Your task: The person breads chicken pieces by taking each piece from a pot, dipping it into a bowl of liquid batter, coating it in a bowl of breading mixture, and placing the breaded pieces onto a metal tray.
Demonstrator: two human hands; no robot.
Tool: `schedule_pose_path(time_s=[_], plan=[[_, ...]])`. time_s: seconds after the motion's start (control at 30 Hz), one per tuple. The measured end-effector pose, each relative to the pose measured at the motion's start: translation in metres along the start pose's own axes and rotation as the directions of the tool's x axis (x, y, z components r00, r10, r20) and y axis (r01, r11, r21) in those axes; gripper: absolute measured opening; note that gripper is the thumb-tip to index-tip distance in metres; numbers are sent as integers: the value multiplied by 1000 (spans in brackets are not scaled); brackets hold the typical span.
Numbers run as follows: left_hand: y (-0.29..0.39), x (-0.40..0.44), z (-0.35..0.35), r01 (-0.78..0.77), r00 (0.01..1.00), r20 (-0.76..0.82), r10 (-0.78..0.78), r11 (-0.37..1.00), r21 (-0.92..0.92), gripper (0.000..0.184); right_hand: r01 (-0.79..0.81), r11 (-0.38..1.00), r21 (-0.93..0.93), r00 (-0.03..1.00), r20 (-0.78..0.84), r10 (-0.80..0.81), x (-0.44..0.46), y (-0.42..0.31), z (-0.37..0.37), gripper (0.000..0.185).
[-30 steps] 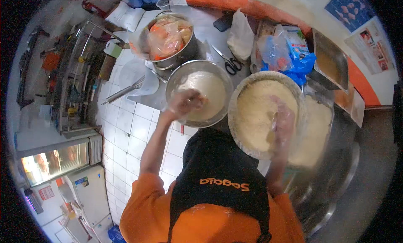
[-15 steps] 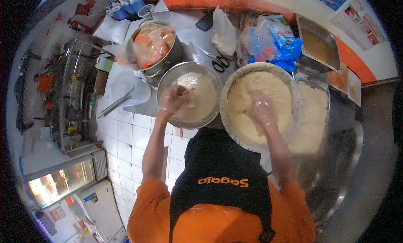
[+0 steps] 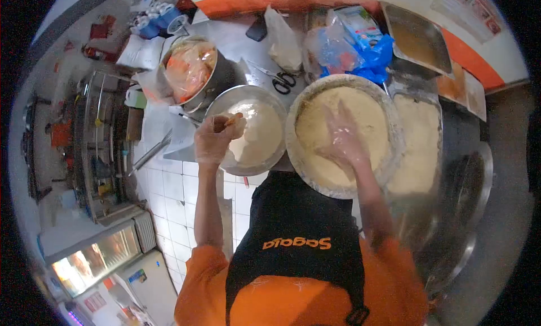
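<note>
My left hand [image 3: 213,139], in a thin clear glove, is closed over the left rim of a metal bowl [image 3: 284,129] of pale, runny batter [image 3: 262,126]. Its fingertips pinch a small orange-brown piece of food [image 3: 233,121]; the exact kind does not show. My right hand [image 3: 345,139], also in a clear glove, has its fingers spread in the yellowish crumb coating [image 3: 321,117] that fills a large round tub [image 3: 294,151]. Nothing shows within that hand.
Behind the batter bowl stands a pot [image 3: 217,72] with a plastic bag of orange-tinted food. Black-handled scissors [image 3: 283,83], a blue bag [image 3: 376,58] and a whisk [image 3: 152,151] lie around. To the right are a tray of crumbs [image 3: 417,143] and a deep metal pan [image 3: 417,39].
My left hand has come up and left from above the batter, and the pinched piece now shows. My right hand's fingers have spread out in the crumbs. The camera view has shifted slightly.
</note>
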State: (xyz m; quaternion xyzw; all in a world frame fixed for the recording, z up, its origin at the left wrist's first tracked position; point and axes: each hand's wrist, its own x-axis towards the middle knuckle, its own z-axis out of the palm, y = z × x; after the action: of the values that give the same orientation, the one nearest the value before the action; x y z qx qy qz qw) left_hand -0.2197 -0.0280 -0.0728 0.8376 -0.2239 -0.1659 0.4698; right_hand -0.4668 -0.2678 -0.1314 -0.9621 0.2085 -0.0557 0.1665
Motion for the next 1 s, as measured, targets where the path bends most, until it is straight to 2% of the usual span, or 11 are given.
schedule_pose_path(time_s=[0.1, 0.17, 0.3, 0.37, 0.4, 0.47, 0.5, 0.57, 0.7, 0.77, 1.0], plan=[[36, -4, 12, 48, 998, 40, -45, 995, -90, 20, -77, 982, -172, 979, 173, 107, 3, -17, -7, 80], [69, -10, 27, 109, 990, 103, -98, 988, -109, 27, -252, 967, -40, 909, 333, 251, 2, -17, -9, 80], [115, -20, 76, 94, 977, 205, -49, 971, -218, 26, -276, 960, 53, 851, 478, 218, -16, 19, -1, 77], [123, -23, 106, -64, 986, 128, 110, 946, -318, 29, -223, 945, 239, 971, 138, 194, -36, 30, -12, 71], [109, -22, 123, -61, 986, 126, 106, 946, -318, 29, -221, 946, 239, 971, 142, 191, -46, 30, -12, 71], [54, -14, 162, -197, 957, 235, 171, 976, 94, 31, -404, 899, -171, 875, -359, 325, -57, 31, -4, 60], [39, -11, 172, -212, 952, 244, 185, 973, 92, 31, -417, 893, -168, 867, -371, 334, -57, 37, 9, 60], [26, -17, 181, -275, 929, 334, 160, 903, 331, 30, -572, 794, 204, 817, 56, 574, -63, 39, 33, 57], [34, -17, 169, -340, 922, 289, 256, 895, 290, 26, -628, 732, 265, 763, 25, 646, -51, 25, 6, 54], [27, -7, 170, -598, 801, 198, 565, 771, 217, 31, -590, 772, 237, 805, 237, 543, -47, 10, -18, 53], [22, -10, 178, -561, 823, 237, 517, 805, 193, 43, -499, 820, 281, 857, 23, 514, -30, 2, 11, 41]])
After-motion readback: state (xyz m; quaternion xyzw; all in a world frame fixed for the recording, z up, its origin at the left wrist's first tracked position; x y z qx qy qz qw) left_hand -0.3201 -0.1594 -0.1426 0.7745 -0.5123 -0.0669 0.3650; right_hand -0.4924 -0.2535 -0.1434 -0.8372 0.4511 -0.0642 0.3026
